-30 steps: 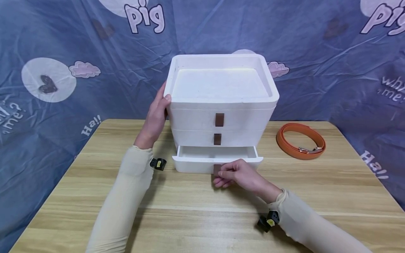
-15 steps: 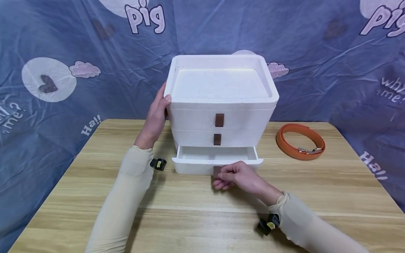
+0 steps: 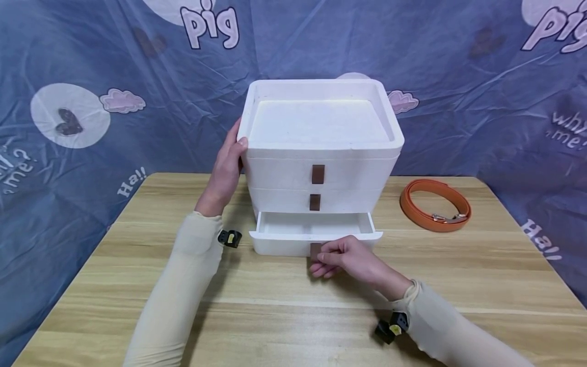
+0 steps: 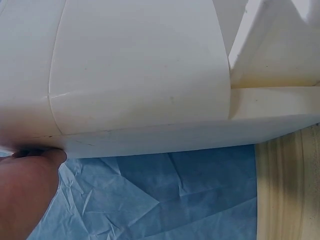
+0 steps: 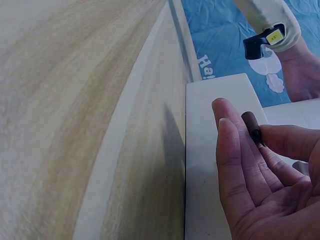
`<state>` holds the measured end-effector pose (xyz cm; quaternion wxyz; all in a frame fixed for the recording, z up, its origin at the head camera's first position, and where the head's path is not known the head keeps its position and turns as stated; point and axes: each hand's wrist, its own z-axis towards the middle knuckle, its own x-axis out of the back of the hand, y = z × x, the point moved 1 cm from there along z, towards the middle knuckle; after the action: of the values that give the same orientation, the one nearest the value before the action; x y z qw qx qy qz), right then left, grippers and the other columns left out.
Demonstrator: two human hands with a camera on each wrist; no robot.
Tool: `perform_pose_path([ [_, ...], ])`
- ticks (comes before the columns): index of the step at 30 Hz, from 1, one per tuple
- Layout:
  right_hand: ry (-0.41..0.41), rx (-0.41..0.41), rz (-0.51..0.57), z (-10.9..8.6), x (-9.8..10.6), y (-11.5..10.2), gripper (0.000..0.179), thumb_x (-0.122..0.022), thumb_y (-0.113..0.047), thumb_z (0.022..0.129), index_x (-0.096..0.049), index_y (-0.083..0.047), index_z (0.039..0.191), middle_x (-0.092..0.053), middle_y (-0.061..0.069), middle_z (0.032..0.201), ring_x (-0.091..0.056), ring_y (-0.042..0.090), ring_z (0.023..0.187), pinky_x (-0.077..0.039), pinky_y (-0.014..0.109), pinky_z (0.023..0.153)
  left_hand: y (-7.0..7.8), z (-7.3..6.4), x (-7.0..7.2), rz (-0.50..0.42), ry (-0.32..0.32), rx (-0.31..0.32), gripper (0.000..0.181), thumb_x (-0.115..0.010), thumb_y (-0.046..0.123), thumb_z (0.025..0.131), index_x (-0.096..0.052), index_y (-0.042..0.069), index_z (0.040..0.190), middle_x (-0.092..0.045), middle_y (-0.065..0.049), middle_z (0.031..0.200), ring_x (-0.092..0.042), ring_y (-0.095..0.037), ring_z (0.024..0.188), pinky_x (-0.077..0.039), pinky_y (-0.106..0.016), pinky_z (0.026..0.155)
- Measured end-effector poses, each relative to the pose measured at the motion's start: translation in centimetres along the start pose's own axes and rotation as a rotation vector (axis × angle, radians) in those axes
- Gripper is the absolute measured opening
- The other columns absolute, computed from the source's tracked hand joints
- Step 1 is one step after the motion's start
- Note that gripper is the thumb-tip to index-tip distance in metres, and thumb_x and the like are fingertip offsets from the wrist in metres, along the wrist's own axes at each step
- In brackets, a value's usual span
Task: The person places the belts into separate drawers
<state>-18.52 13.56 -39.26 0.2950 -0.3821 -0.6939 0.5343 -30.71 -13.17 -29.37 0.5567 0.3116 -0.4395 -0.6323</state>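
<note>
Brown tab [image 5: 251, 123], between right fingers [image 5: 280, 168], drawer [image 3: 281, 246] ajar

White all over the drawer unit [image 3: 321, 122], and it's brown on all three pull tabs [image 3: 318, 174]! Orange for the belt [image 3: 424, 220] at right, silver at its buckle [image 3: 450, 219]. Cream sleeves [image 3: 183, 285], black wrist devices [image 5: 256, 46] with yellow patches [image 5: 275, 36]! Tan wood grain streaks the surface [image 3: 275, 326]; far side, blue cloth [image 3: 298, 41], pink clouds [image 3: 122, 101], white lettering [image 3: 210, 25], dark hearts [image 3: 69, 122]!
</note>
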Motion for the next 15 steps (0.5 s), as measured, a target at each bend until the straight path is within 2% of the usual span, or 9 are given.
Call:
perform_pose_path([
  [15,-0.006,0.017,0.007,-0.11,-0.30,0.40,0.025,-0.054,-0.003,0.098,-0.061,0.019,0.107,-0.069,0.027,0.097,-0.069,0.036,0.091,-0.054,0.043,0.079,-0.02,0.03,0.02,-0.003,0.005,0.030,0.062,-0.035,0.033,0.100,-0.020,0.016,0.158,-0.027,-0.006,0.155,-0.035,-0.024,0.131,-0.028,-0.045,0.105],
])
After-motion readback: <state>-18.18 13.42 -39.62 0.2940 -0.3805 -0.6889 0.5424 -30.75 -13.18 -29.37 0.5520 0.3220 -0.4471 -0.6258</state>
